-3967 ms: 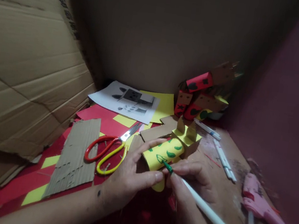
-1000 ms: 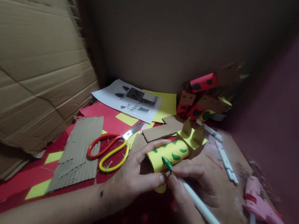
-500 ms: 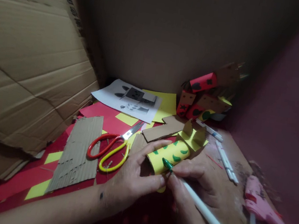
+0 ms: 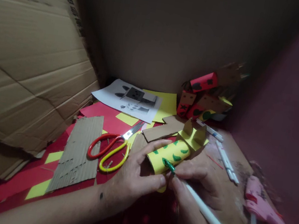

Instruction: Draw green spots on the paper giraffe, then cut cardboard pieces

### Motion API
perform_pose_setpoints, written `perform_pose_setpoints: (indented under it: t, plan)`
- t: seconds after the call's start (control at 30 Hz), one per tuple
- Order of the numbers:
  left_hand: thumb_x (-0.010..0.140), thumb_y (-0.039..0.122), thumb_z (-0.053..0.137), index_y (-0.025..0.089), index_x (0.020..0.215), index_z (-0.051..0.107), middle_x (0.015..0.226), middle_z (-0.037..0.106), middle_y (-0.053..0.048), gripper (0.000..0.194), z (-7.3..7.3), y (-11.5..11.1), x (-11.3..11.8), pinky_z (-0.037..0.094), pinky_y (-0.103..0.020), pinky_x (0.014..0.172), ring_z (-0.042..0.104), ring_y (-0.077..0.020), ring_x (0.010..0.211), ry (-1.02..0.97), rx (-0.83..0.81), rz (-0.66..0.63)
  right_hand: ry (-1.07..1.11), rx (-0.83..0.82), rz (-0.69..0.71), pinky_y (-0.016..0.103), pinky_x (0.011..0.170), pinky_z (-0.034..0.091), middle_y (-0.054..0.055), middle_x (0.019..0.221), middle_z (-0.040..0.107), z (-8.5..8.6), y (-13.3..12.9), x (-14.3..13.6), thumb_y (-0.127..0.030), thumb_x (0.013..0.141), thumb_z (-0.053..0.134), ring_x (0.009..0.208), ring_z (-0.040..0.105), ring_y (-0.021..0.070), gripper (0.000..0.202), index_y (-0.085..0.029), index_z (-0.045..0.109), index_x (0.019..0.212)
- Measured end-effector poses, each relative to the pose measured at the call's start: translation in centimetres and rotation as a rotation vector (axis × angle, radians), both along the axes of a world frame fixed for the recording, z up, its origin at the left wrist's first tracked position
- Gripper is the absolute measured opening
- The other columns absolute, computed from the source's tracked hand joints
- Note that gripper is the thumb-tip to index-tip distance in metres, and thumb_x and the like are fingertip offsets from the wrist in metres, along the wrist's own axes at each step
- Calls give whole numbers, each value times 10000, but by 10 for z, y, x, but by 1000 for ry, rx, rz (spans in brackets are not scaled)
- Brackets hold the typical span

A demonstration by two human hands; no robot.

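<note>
My left hand [image 4: 132, 178] curls round the yellow paper-covered tube with green marks [image 4: 169, 155] above the tabletop [image 4: 231, 193]; my right hand [image 4: 195, 188] pinches a white green-tipped marker [image 4: 204, 209] against it.

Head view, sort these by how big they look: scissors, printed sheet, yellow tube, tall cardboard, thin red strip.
1. Tall cardboard
2. Scissors and printed sheet: too close to rank, the sheet lying farther off
3. Yellow tube
4. Thin red strip
</note>
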State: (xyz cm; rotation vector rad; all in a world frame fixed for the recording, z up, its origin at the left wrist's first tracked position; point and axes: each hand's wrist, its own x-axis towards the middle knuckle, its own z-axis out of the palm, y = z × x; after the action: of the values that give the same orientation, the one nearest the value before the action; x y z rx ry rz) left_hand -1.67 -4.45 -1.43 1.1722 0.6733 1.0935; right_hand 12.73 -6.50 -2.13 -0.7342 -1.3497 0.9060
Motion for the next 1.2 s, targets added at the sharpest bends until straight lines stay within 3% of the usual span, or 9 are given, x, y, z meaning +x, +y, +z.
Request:
perform_pose_setpoints:
  t: [0.2, 0.47, 0.7, 0.93, 1.2]
  plan:
    - [763, 156, 694, 282, 1276, 513, 1135, 650, -27, 559, -4, 1, 0, 469, -314, 882, 592, -205, 1017, -20, 4, -7, -9, -18, -51, 170, 581, 494, -39, 767, 598, 2, 0, -2, -134, 832, 615, 663, 578, 92, 145, -278, 607, 841]
    - [752, 194, 723, 293, 1324, 485, 1224, 596, -41, 628, -11, 3, -1, 394, -378, 1002, 517, -238, 1154, -60, 10, 19, 12, 20, -48, 156, 521, 466, -55, 724, 584, -3, 4, -2, -101, 834, 599, 600, 555, 77, 177, -276, 598, 857]
    - [767, 175, 700, 283, 1302, 497, 1148, 631, -41, 582, -9, 2, 0, 453, -364, 906, 584, -202, 998, -99, -2, -26, 72, -31, -32, 173, 572, 497, -41, 764, 618, -4, 2, -3, -125, 826, 622, 655, 592, 91, 151, -275, 620, 842]
    - [749, 173, 707, 300, 1354, 452, 1271, 573, -39, 668, -10, 2, -1, 424, -355, 954, 533, -231, 1128, -38, 19, 27, 15, -26, -49, 188, 587, 509, -32, 768, 629, 2, 1, -3, -129, 820, 628, 666, 612, 102, 144, -270, 622, 848]
    - [747, 193, 711, 283, 1357, 461, 1283, 567, -58, 665, -8, 2, 0, 423, -380, 964, 526, -251, 1142, -64, 4, 4, 115, -121, 5, 184, 564, 496, -26, 757, 633, 0, -1, -3, -154, 817, 646, 642, 594, 100, 117, -270, 644, 832]
